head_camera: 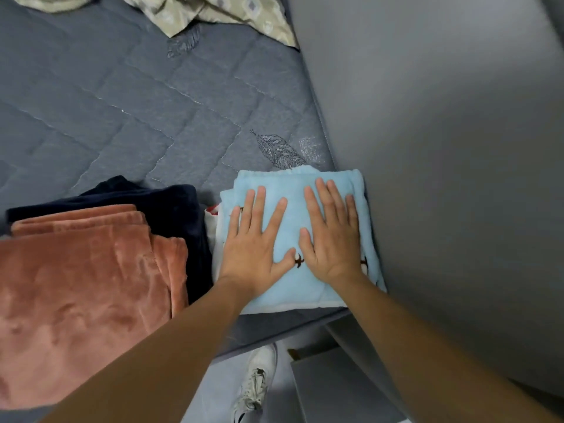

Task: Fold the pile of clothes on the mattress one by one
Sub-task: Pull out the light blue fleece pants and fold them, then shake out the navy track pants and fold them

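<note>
Light-blue folded garment (300,239), long axis toward mattress (122,117) far end, flat under left hand (253,248) and right hand (332,239), fingers straight and spread; pink fleece (85,300) on navy garment (171,206) left, grey panel (457,148) right.

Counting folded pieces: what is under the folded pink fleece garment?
A dark navy fleece garment lies under the folded pink fleece garment, showing along its far and right edges. Anything further beneath is covered.
</note>
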A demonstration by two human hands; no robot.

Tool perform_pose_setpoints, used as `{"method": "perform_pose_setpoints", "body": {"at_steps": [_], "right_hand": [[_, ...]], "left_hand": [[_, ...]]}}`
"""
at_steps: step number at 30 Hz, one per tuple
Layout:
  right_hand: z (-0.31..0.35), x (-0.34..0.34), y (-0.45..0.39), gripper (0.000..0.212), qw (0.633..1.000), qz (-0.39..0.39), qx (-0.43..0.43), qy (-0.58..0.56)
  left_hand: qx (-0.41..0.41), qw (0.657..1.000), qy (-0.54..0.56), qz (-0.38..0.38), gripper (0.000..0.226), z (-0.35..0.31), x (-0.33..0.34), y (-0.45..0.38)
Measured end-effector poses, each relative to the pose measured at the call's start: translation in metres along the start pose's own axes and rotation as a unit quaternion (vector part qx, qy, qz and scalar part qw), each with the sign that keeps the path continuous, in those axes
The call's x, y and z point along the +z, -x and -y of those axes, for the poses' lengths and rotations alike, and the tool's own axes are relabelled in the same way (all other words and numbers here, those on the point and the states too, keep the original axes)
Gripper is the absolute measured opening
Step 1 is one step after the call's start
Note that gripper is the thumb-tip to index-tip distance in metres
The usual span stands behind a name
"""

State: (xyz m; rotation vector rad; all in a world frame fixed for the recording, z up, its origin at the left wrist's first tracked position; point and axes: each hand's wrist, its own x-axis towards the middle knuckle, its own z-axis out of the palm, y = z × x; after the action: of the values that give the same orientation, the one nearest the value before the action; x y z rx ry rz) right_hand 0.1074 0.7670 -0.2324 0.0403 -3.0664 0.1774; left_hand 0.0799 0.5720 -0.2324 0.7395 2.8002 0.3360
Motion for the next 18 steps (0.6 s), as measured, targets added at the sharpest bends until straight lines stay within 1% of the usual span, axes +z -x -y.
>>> {"method": "perform_pose_setpoints", "body": {"at_steps": [2,5,8,12,16,18], "right_hand": [[0.007,-0.024,0.000,0.072,0.999,0.031,0.008,0.011],[0.026,-0.074,0.000,0.074,0.997,0.067,0.021,0.021],[0.064,-0.136,0.006,0.074,0.997,0.078,-0.007,-0.007],[0.143,-0.219,0.011,0.073,0.992,0.093,-0.052,-0.068],[0.233,-0.291,0.007,0.072,0.988,0.097,-0.078,-0.092],[0.276,-0.321,0.008,0.071,0.987,0.091,-0.098,-0.093]], "left_hand": [[-0.010,0.999,-0.019,0.029,0.089,-0.007,-0.028,0.006],[-0.013,0.999,-0.019,0.041,0.082,-0.013,-0.082,0.027],[-0.031,0.998,-0.026,0.039,0.078,-0.007,-0.149,0.066],[-0.067,0.998,-0.017,0.013,0.071,0.008,-0.241,0.128],[-0.128,0.992,0.004,-0.020,0.071,0.034,-0.316,0.202],[-0.158,0.986,0.017,-0.054,0.069,0.055,-0.345,0.245]]}}
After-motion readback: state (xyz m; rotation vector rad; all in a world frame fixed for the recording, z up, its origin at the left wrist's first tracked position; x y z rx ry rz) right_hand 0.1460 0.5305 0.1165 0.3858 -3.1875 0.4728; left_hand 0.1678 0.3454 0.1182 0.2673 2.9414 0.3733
